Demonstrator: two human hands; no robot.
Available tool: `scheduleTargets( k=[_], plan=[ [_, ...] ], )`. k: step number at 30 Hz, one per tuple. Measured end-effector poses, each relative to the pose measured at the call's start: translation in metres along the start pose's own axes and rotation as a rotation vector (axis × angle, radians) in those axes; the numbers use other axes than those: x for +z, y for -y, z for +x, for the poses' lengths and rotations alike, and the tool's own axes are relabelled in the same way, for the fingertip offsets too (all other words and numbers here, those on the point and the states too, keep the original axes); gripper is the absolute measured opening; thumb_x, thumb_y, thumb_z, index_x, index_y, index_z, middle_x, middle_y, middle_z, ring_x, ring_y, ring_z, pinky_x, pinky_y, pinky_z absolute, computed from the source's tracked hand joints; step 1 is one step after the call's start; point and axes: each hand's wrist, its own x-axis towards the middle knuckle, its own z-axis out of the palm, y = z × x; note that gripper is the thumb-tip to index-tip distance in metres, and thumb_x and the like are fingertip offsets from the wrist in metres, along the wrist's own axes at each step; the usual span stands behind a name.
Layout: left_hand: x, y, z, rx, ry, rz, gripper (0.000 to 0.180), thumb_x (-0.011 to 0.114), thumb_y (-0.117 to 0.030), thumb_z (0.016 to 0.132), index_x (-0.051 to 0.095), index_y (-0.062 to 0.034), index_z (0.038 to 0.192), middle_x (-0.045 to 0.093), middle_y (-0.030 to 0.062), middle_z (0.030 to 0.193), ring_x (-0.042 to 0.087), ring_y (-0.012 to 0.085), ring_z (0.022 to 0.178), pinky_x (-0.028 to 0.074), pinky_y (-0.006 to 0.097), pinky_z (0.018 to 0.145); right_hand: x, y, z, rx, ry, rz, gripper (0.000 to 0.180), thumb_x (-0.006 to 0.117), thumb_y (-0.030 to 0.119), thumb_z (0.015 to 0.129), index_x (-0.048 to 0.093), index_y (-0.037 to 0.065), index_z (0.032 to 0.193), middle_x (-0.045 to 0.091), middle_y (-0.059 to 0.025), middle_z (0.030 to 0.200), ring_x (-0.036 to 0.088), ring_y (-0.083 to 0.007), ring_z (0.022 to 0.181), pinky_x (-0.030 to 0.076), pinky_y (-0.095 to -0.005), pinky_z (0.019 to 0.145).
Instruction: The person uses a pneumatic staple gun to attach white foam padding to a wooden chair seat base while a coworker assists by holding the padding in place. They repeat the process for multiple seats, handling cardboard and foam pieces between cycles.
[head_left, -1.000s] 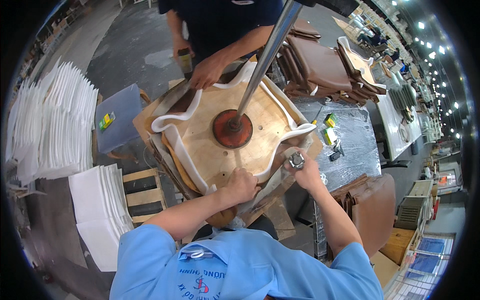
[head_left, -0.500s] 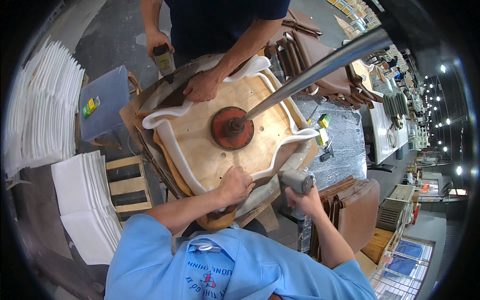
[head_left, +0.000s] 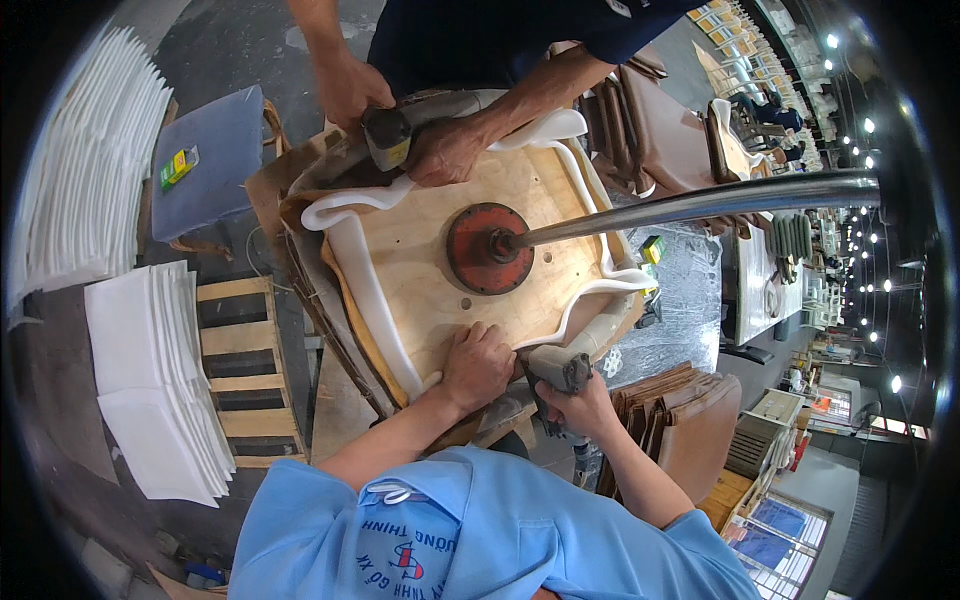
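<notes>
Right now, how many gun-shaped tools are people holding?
2. One gun-shaped tool is in the person's right hand, this side of the wooden board; the other tool is in the co-worker's hand, across it. More could be hidden.

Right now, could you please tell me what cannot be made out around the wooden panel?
In the head view:
Part of the wooden panel: hidden by the red disc.
Grip of the gray tool: partly hidden by the right hand.
Whatever lies beneath the left hand: hidden by it.
Head of the co-worker: cut off by the top edge.
</notes>
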Motion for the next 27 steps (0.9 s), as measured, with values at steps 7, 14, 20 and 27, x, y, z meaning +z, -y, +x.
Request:
scheduleTargets(
  k=[7, 14, 20, 27],
  plan=[
    [0.002, 0.001, -0.002, -0.027, 0.000, 0.006, 0.015, 0.073, -0.022, 0.095, 0.075, -0.0098, 0.086, 0.063, 0.0100, 0.107, 0.056, 0.0324, 0.111, 0.045, 0.050, 0.095, 0.007, 0.002, 0.005, -0.010, -0.001, 0.047, 0.029, 0.084, 0.017, 0.098, 0.075, -0.002, 0.118, 0.071, -0.0030, 0.078, 0.066, -0.0107, 0.061, 0.052, -0.0308, 0.056],
    [0.006, -0.001, -0.003, -0.038, 0.031, -0.021, 0.013, 0.072, -0.020, 0.094, 0.075, -0.0093, 0.088, 0.063, 0.0121, 0.106, 0.057, 0.0342, 0.112, 0.047, 0.050, 0.097, 0.013, 0.004, 0.005, -0.159, -0.042, -0.080, 0.034, 0.084, 0.018, 0.098, 0.075, -0.002, 0.124, 0.073, -0.0059, 0.083, 0.068, -0.0121, 0.063, 0.055, -0.0325, 0.058],
    [0.005, -0.002, 0.015, -0.062, 0.044, -0.018, 0.015, 0.071, -0.021, 0.096, 0.075, -0.0072, 0.094, 0.065, 0.0153, 0.108, 0.059, 0.0381, 0.110, 0.047, 0.051, 0.097, -0.001, -0.028, -0.008, -0.049, -0.084, 0.226, 0.043, 0.087, 0.015, 0.097, 0.072, 0.000, 0.134, 0.076, -0.0087, 0.101, 0.071, -0.0137, 0.074, 0.059, -0.0346, 0.063],
    [0.040, -0.048, 0.090, -0.050, 0.027, -0.066, 0.032, 0.084, -0.033, 0.088, 0.078, -0.0040, 0.100, 0.064, 0.0166, 0.117, 0.058, 0.0387, 0.117, 0.048, 0.051, 0.103, -0.062, -0.070, -0.016, -0.217, -0.273, 0.397, 0.032, 0.088, 0.020, 0.100, 0.071, 0.002, 0.120, 0.070, -0.0009, 0.085, 0.062, -0.0109, 0.062, 0.049, -0.0288, 0.054]
  ],
)
